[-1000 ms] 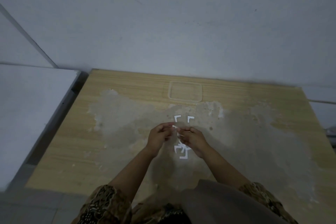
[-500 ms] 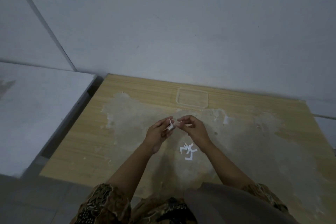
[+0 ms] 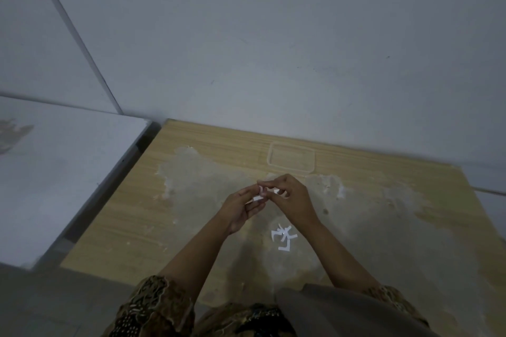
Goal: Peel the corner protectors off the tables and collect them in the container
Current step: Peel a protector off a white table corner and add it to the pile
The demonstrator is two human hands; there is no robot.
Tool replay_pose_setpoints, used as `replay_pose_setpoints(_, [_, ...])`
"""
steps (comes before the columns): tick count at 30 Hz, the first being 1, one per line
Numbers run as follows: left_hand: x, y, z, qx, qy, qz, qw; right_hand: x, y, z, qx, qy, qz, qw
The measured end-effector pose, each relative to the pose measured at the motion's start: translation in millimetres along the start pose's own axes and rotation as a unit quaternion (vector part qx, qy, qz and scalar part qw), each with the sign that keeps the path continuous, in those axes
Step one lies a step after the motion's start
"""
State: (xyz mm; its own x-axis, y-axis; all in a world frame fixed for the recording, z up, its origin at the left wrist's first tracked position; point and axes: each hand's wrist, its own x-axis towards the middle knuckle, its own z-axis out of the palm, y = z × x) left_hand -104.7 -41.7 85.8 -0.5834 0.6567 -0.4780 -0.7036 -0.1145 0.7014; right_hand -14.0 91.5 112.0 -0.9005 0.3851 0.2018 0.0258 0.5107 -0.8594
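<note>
Over the middle of the wooden table (image 3: 131,227) my two hands meet. My left hand (image 3: 241,208) and my right hand (image 3: 293,195) both pinch small white corner protectors (image 3: 261,194) between fingertips. A little pile of several white L-shaped protectors (image 3: 283,238) lies on the table just below my right wrist. A clear, shallow rectangular container (image 3: 291,157) sits at the back of the table near the wall, beyond my hands.
A grey wall (image 3: 273,49) rises right behind the table. A white table (image 3: 54,172) stands to the left across a narrow gap. The wooden top has a large worn grey patch (image 3: 205,180). My patterned sleeves fill the bottom edge.
My hands have lifted slightly away from the pile and toward the container, still pinching white pieces. The two protectors seen beyond my hands a second ago no longer show. The camera tilted up.
</note>
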Motion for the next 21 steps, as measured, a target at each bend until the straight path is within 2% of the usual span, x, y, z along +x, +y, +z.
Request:
replay_pose_setpoints(10, [-1.0,7.3,4.5,0.000,-0.007,-0.009,1.000,0.7,-1.9,0.3,0.053,0.071,-0.004,0.996])
replay_pose_setpoints(21, [4.1,6.3,3.5,-0.054,0.034,0.038,0.997,-2.3,5.6,2.3,0.081,0.025,0.062,0.994])
